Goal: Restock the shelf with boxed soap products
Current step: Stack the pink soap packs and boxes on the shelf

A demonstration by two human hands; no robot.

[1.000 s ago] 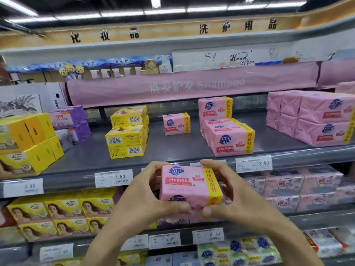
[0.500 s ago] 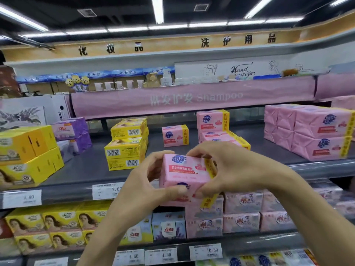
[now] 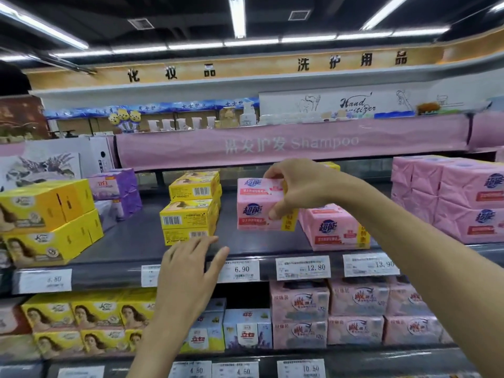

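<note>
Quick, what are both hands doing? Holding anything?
Left hand: open, fingers spread, holding nothing.
Right hand: closed, gripping the pink soap box.

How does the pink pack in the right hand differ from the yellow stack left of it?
The pink pack is gripped by the right hand; the yellow stack rests on the shelf, ungripped. The pink pack is one item; the yellow stack is boxes piled up. The pink pack shows its logo forward; the yellow stack shows barcodes. Both are boxy and at the same shelf level.
</note>
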